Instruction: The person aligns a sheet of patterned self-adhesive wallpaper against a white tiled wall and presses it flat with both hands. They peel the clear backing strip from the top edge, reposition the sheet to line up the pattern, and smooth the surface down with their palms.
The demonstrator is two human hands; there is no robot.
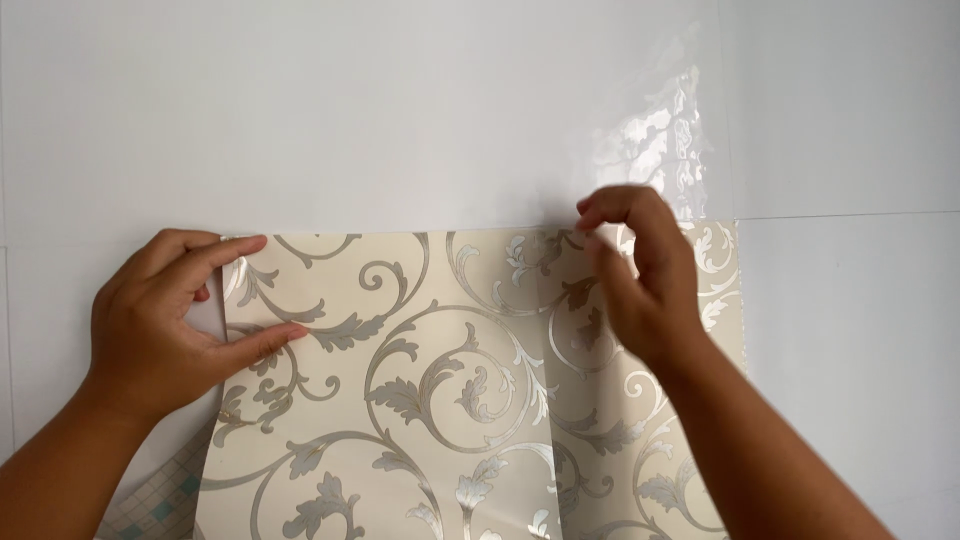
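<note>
My left hand (160, 320) has its fingers (265, 343) closed in a pinch on the wallpaper sheet (450, 400): the forefinger lies along the sheet's top left corner and the thumb presses the left edge just below it, so the edge sits between the two. My right hand (640, 275) is curled at the sheet's top edge, right of its middle. Its fingertips (592, 212) are bunched together right on that edge, but I cannot tell whether they actually grip it or only press on it.

The sheet is cream with silvery grey scroll and leaf patterns and lies flat against a glossy white wall (400, 110), its top edge level and its lower part running out of view. A soft fold runs down it below my right hand. Above the sheet's top right corner the wall mirrors the pattern. Below the sheet's lower left corner, a patch of small pale mosaic tiles (160, 505) shows.
</note>
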